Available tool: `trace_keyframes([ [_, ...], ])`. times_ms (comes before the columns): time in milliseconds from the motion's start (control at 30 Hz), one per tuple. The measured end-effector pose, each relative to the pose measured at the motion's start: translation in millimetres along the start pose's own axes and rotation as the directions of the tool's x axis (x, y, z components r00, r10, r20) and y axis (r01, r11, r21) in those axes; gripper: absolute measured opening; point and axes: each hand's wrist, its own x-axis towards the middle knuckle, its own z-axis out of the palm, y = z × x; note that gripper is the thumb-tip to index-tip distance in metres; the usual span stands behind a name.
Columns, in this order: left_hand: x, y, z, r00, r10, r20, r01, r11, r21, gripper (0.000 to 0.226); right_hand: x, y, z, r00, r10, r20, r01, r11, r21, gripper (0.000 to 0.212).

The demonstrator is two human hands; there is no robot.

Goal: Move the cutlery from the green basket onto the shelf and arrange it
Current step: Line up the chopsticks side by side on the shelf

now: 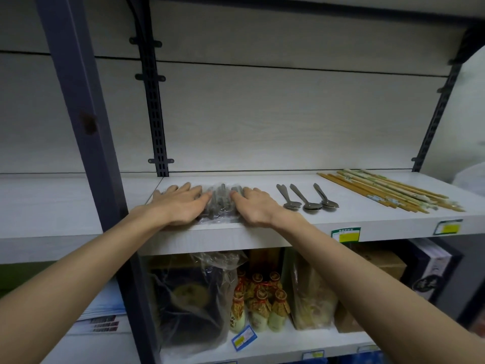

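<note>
A clear plastic packet of grey cutlery (220,203) lies on the white shelf (288,232), near its front edge. My left hand (181,203) lies flat against the packet's left side, fingers straight. My right hand (253,204) presses its right side the same way. To the right lie three stacks of metal spoons (307,199), bowls toward me. Farther right is a row of several bamboo chopsticks (388,190), laid diagonally. The green basket is not in view.
A dark metal upright (86,122) stands left of my left arm. The lower shelf holds a bagged dark box (189,298), small wrapped bottles (262,300) and bagged goods (312,295). Price labels (346,234) sit on the shelf's front edge.
</note>
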Motion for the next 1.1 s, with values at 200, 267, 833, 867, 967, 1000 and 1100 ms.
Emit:
trace_keyframes([
  [200, 19, 51, -33, 0.993, 0.104, -0.052, -0.101, 0.994, 0.047, 0.069, -8, 27, -39, 0.988, 0.025, -0.152, -0.023, 1.000, 0.020, 0.066],
  [267, 24, 76, -41, 0.984, 0.155, -0.093, -0.155, 0.988, 0.008, 0.066, -12, 51, -56, 0.972, 0.019, -0.234, -0.015, 1.000, 0.018, 0.050],
  [833, 65, 364, 1, 0.901, 0.420, -0.113, -0.434, 0.861, -0.263, 0.037, -62, 331, -172, 0.959, 0.111, -0.260, -0.157, 0.975, -0.160, 0.040],
  [867, 72, 380, 7, 0.914, 0.393, -0.097, -0.404, 0.868, -0.288, 0.035, -58, 340, -177, 0.968, 0.068, -0.243, -0.109, 0.981, -0.159, 0.040],
  [967, 86, 415, 25, 0.942, 0.321, -0.098, -0.334, 0.880, -0.338, 0.041, -45, 366, -184, 0.974, -0.045, -0.223, 0.013, 0.989, -0.144, 0.032],
  [1000, 91, 423, 31, 0.947, 0.300, -0.112, -0.320, 0.883, -0.342, 0.042, -40, 373, -183, 0.973, -0.078, -0.217, 0.049, 0.989, -0.137, 0.030],
  [1100, 104, 436, 45, 0.954, 0.234, -0.187, -0.286, 0.894, -0.344, 0.033, -31, 393, -170, 0.977, -0.141, -0.159, 0.125, 0.986, -0.106, 0.030],
])
